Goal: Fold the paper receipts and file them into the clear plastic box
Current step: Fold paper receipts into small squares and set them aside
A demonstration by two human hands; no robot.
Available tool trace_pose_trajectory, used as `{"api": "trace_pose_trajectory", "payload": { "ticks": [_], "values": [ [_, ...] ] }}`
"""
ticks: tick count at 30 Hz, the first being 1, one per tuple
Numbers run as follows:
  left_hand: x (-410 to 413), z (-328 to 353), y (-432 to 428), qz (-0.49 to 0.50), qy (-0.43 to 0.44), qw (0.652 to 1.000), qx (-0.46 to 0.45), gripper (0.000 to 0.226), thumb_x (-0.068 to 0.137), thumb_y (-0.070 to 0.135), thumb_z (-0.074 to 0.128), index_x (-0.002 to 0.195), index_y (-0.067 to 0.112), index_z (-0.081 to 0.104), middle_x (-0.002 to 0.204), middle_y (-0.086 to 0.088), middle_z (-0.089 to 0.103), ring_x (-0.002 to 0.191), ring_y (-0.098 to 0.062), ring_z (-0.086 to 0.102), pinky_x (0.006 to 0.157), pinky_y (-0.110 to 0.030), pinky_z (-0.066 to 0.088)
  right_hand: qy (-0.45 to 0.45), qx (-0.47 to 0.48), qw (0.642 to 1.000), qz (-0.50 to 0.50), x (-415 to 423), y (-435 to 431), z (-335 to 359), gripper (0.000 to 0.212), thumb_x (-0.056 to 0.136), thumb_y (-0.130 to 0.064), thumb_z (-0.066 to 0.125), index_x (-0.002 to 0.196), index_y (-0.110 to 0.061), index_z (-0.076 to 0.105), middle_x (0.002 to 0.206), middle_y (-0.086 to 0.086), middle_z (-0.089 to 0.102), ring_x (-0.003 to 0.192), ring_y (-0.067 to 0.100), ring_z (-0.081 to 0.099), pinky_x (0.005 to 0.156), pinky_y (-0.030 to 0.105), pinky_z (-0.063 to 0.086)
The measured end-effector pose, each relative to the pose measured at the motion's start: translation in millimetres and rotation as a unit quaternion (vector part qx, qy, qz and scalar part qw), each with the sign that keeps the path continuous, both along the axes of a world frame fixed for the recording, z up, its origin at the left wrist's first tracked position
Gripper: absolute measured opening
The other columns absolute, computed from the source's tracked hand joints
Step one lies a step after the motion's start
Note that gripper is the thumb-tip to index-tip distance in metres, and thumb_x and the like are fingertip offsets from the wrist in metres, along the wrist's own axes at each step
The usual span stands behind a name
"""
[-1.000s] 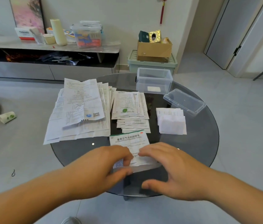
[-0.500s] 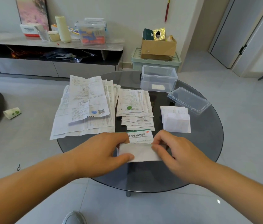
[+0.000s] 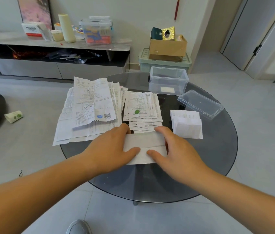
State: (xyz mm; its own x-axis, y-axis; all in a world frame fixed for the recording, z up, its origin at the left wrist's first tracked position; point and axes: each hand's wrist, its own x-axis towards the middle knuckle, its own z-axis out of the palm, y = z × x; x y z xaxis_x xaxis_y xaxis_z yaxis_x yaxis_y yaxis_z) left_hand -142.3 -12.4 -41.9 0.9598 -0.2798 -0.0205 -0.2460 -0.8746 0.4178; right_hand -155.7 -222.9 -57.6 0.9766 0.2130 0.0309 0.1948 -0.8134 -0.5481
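Receipt (image 3: 144, 142) thin, limp, light, creases easily; left grip (image 3: 109, 149) and right grip (image 3: 179, 153) flat, pressing fold onto surface (image 3: 217, 159), seemingly holding nothing. Lift by folded edge.

My left hand (image 3: 111, 147) and right hand (image 3: 175, 149) cover both ends of the folded receipt (image 3: 144, 142). The print on the receipt piles (image 3: 91, 107) is too small to read, and their lower sheets are hidden. The bottom edge crops my shoe (image 3: 79, 227).
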Motion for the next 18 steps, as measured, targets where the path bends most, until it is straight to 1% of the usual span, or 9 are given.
{"api": "trace_pose_trajectory", "payload": {
  "ticks": [2, 3, 5, 7, 10, 13, 18],
  "values": [
    [-1, -5, -1, -0.01, -0.004, 0.999, 0.039, 0.052, 0.089, 0.06, 0.057, 0.127, 0.031, 0.036, 0.123, 0.008, 0.053, 0.101, -0.012, 0.055, 0.084, -0.027, 0.049, -0.022, -0.037, 0.999, -0.009, -2, 3, -3, 0.076, 0.088, -0.059, 0.061, 0.148, -0.041, 0.019, 0.139, -0.01, 0.048, 0.123, 0.015, 0.049, 0.104, 0.034, 0.046],
    [-2, -6, -2, -0.012, -0.005, 0.999, 0.048, 0.057, 0.088, 0.061, 0.057, 0.131, 0.031, 0.034, 0.127, 0.007, 0.05, 0.108, -0.014, 0.053, 0.089, -0.03, 0.048, -0.031, -0.046, 0.998, -0.016, -2, 4, -4, 0.079, 0.087, -0.061, 0.06, 0.15, -0.04, 0.016, 0.137, -0.009, 0.048, 0.123, 0.016, 0.047, 0.105, 0.034, 0.044],
    [-3, -8, -4, -0.011, 0.002, 0.999, 0.05, 0.063, 0.087, 0.062, 0.056, 0.136, 0.033, 0.03, 0.127, 0.005, 0.045, 0.114, -0.016, 0.05, 0.094, -0.032, 0.045, -0.038, -0.069, 0.996, -0.031, -3, 5, -7, 0.082, 0.086, -0.066, 0.057, 0.15, -0.039, 0.013, 0.131, -0.007, 0.046, 0.122, 0.017, 0.044, 0.106, 0.035, 0.039],
    [-3, -9, -3, -0.015, 0.01, 0.998, 0.056, 0.067, 0.088, 0.065, 0.054, 0.141, 0.036, 0.026, 0.126, 0.004, 0.04, 0.115, -0.018, 0.048, 0.096, -0.032, 0.045, -0.033, -0.092, 0.995, -0.035, -3, 5, -7, 0.078, 0.087, -0.068, 0.054, 0.149, -0.04, 0.016, 0.122, -0.006, 0.042, 0.12, 0.018, 0.041, 0.104, 0.034, 0.035],
    [0, -7, -1, -0.021, 0.027, 0.996, 0.081, 0.071, 0.088, 0.07, 0.051, 0.146, 0.043, 0.021, 0.125, 0.004, 0.033, 0.116, -0.016, 0.043, 0.099, -0.032, 0.046, -0.013, -0.093, 0.995, -0.038, -2, 2, -3, 0.073, 0.086, -0.068, 0.055, 0.146, -0.042, 0.022, 0.114, -0.008, 0.036, 0.115, 0.015, 0.038, 0.1, 0.032, 0.034],
    [3, -2, 4, -0.025, 0.053, 0.993, 0.1, 0.072, 0.085, 0.073, 0.053, 0.146, 0.046, 0.027, 0.127, 0.005, 0.032, 0.116, -0.014, 0.041, 0.101, -0.031, 0.046, 0.007, -0.093, 0.995, -0.034, -4, -3, 1, 0.067, 0.088, -0.064, 0.057, 0.143, -0.041, 0.028, 0.113, -0.009, 0.035, 0.113, 0.014, 0.035, 0.1, 0.031, 0.035],
    [1, 2, 7, -0.04, 0.088, 0.991, 0.097, 0.074, 0.082, 0.071, 0.059, 0.145, 0.049, 0.027, 0.129, 0.008, 0.032, 0.112, -0.012, 0.041, 0.098, -0.029, 0.047, 0.034, -0.082, 0.996, -0.021, -8, -7, 5, 0.062, 0.089, -0.057, 0.061, 0.142, -0.04, 0.034, 0.116, -0.012, 0.034, 0.119, 0.013, 0.036, 0.103, 0.031, 0.038]
  ]
}}
